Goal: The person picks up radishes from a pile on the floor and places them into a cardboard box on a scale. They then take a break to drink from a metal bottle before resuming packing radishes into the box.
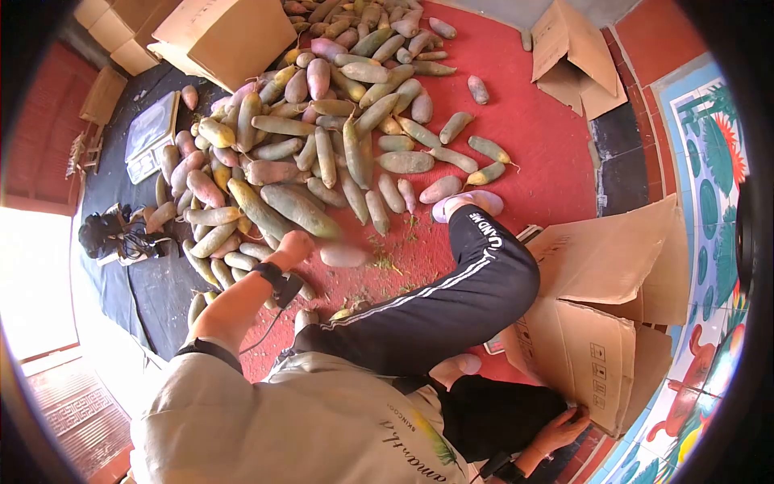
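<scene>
On the red floor (548, 153), seen from the head camera, a pile of long roots (322, 137) spreads ahead of the seated person, and the left hand (294, 244) is stretched out to its near edge. Its fingers are curled together, and I cannot tell whether they enclose anything. Just to the right of that hand, almost touching it, lies a loose root (343, 256), pale and blurred, apart from the pile on bare floor. Its long axis runs crosswise, one end pointing at the knuckles. The left hand is by far the nearer to it. The right hand (564, 426) is well apart, back beside the person's bent leg (451, 298), with its fingers laid on the lower corner of an open cardboard box (588, 355); whether they clamp the cardboard or only rest there cannot be told.
</scene>
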Motion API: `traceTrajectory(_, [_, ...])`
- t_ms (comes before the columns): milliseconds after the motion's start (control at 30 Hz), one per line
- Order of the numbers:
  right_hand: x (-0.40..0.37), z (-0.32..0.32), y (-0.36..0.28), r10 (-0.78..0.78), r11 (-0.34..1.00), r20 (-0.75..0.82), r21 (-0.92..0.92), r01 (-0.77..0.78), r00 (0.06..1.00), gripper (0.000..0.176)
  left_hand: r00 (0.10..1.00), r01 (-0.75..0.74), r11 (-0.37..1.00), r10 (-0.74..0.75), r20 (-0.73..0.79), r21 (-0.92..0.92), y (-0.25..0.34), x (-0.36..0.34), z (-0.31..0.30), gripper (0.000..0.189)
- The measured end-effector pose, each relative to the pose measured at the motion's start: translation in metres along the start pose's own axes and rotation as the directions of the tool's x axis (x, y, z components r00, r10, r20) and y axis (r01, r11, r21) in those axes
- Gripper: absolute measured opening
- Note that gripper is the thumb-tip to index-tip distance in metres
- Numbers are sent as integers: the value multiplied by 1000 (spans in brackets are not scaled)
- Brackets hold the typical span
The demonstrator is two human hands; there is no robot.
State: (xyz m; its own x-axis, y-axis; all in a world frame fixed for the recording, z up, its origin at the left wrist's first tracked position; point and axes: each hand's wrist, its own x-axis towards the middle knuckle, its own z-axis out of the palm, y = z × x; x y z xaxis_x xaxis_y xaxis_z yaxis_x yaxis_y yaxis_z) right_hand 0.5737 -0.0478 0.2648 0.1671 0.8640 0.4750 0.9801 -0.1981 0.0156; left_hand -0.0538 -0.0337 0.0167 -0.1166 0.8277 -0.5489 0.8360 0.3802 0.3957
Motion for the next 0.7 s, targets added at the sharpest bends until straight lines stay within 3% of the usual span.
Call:
traceTrajectory(33, [-1,0,0,5,1000,-3,-1,-5,1000,21,975,186,772,-219,20,-608,18,-10,-20,21])
traceTrajectory(100, [-1,1,1,15,1000,-9,1,-15,1000,22,963,239,734,-263,58,-636,45,-18,-46,18])
traceTrajectory(167, [-2,1,3,-5,1000,-34,24,6,999,23,984,-64,673,-81,-159,-737,50,-15,-48,22])
traceTrajectory(333, [-6,4,8,35,998,-52,52,-32,998,25,974,-144,686,-28,-223,-714,80,-7,-73,17])
traceTrajectory(433, [-6,4,2,94,989,-61,118,-87,994,24,950,-281,660,88,-300,-696,119,-16,-104,16])
traceTrajectory(500, [-7,3,2,137,975,-59,183,-124,989,24,947,-306,548,90,-309,-778,151,-24,-128,17])
traceTrajectory(533, [-8,6,4,131,976,-62,182,-118,989,24,892,-428,639,186,-411,-639,156,-17,-134,20])
traceTrajectory(567, [-9,6,6,126,977,-66,181,-112,990,24,888,-437,639,197,-415,-633,166,-15,-143,20])
traceTrajectory(700, [-9,5,2,144,967,-92,223,-121,985,24,750,-656,378,431,-502,-653,252,-45,-196,22])
